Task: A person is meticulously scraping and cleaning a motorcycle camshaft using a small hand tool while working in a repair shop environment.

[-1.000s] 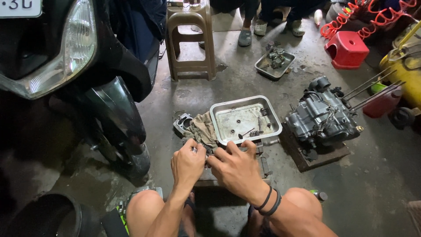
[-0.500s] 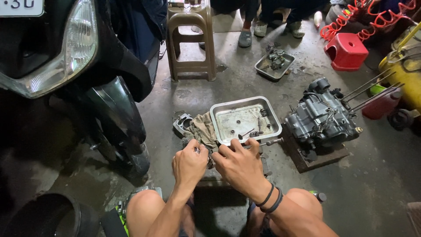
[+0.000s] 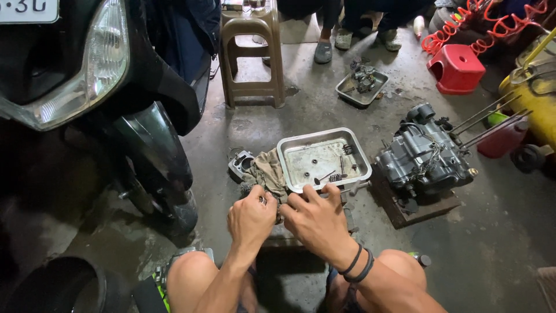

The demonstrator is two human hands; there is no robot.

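Just below the metal tray [image 3: 301, 148], your left hand [image 3: 251, 217] and right hand [image 3: 317, 222] side by side, fingers curled over a small part, grip unclear, rag [image 3: 268, 170] beside the tray

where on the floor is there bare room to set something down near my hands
Bare concrete lies between the brown stool and the metal tray, and right of the engine. It is crowded around both hands, left hand and right hand, by the rag.

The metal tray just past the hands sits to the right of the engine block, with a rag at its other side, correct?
Not quite. In the head view the metal tray sits to the left of the engine block, not the right. The rag does lie at the tray's other side, just beyond the left hand and right hand.
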